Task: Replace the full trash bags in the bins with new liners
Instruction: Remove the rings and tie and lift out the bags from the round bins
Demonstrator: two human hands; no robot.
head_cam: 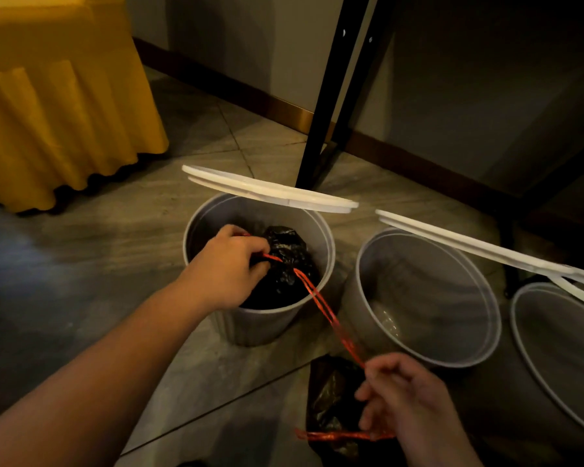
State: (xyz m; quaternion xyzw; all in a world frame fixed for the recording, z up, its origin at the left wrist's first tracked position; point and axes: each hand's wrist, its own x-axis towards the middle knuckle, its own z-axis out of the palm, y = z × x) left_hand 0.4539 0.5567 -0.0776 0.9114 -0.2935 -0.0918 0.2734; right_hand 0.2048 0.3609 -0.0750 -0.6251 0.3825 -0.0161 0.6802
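The fingers point(258, 246) of the left hand point(230, 267) curl tight round the gathered neck of the full black trash bag point(285, 261), which sits inside the left bin point(260, 326). The forearm slants down over the near rim. The right hand point(408, 399), held low, pinches the red drawstring point(321, 305), which runs taut from the bag across the rim. Beneath that hand another black bag point(331, 392) lies on the floor point(115, 251). The bin's lid point(270, 190) stands raised behind. A second bin point(425, 284) stands just beside, on the right. Bare tiles spread leftward to a yellow tablecloth point(54, 112).
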